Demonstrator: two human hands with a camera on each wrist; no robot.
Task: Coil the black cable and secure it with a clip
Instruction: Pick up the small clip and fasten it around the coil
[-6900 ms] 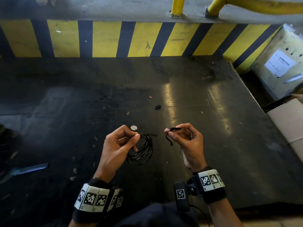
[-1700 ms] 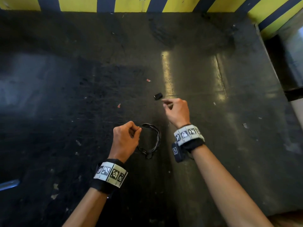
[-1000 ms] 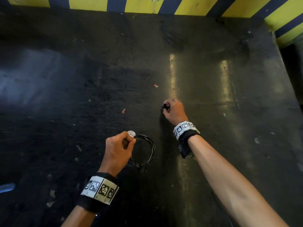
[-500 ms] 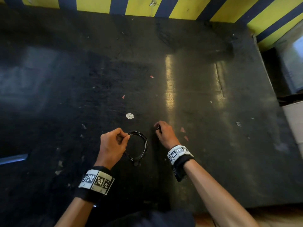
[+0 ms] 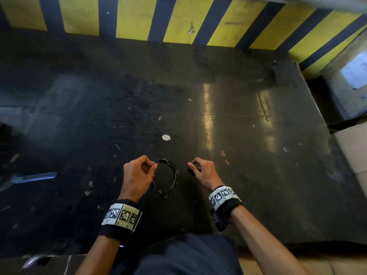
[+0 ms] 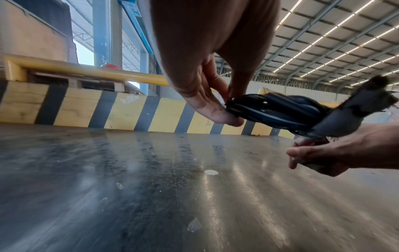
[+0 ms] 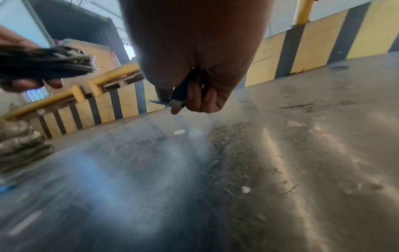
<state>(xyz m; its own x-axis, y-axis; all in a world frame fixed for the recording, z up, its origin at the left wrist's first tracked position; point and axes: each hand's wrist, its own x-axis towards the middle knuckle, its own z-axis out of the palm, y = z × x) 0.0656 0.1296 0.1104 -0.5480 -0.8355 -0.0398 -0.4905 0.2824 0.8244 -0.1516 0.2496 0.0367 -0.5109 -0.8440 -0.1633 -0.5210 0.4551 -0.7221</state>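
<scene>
The black cable point(image 5: 172, 175) is wound into a small round coil, held just above the dark floor. My left hand point(image 5: 148, 168) pinches the coil's upper left side between thumb and fingers; the left wrist view shows the bundled strands point(image 6: 274, 110) at my fingertips. To the right of the coil, a short gap away, my right hand point(image 5: 193, 168) is curled round a small black clip point(image 7: 180, 95) with a pale end. In the head view the clip is mostly hidden under the fingers.
A dark, scratched floor plate point(image 5: 238, 135) with a white disc point(image 5: 166, 137) and paper scraps. A yellow-and-black striped kerb point(image 5: 178, 20) runs along the far side. A blue-handled tool point(image 5: 34, 177) lies at left. Cardboard boxes point(image 5: 353, 151) stand at right.
My right hand picked the clip off the floor farther out and drew back toward the coil. My left hand kept hold of the coil throughout.
</scene>
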